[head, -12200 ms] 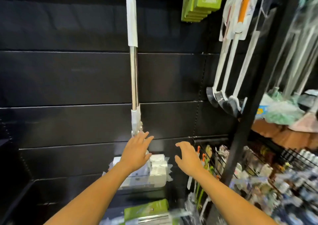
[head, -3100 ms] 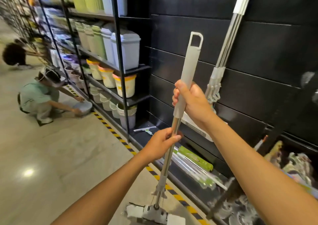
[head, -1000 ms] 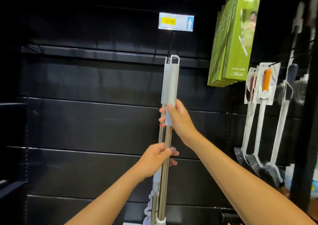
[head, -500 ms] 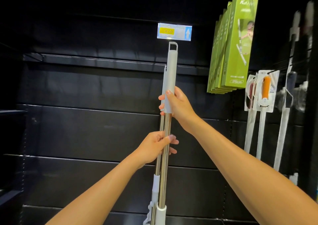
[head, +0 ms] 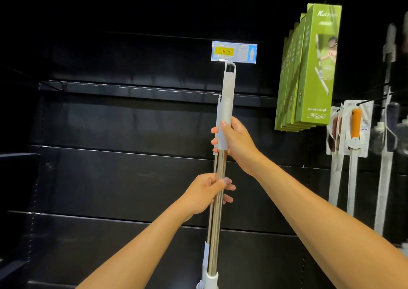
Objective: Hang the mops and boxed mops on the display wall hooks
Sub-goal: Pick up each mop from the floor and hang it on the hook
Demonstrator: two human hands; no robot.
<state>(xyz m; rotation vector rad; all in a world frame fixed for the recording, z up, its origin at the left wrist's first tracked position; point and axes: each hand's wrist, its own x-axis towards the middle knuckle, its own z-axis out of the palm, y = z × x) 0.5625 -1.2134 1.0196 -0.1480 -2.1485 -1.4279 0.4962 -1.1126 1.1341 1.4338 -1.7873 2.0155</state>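
Observation:
I hold a mop (head: pixel 227 94) upright in front of the black display wall (head: pixel 132 123). It has a pale grey grip with a hanging loop at the top and a steel pole below. My right hand (head: pixel 234 140) grips the lower end of the grey grip. My left hand (head: pixel 207 195) grips the steel pole lower down. The loop sits right under the price tag (head: pixel 234 52) at the tip of a wall hook. A second mop hangs just behind the one I hold, mostly hidden. Both mop heads are out of view.
Several green boxed mops (head: pixel 309 72) hang on a hook to the right. Further right hang long-handled brushes (head: pixel 355 138), one with an orange grip. A dark shelf edge (head: pixel 17 156) juts out at the left.
The mop has risen: its loop, level with the hanging mop's top a second ago, now reaches the price tag. Both hands keep the same grip on it.

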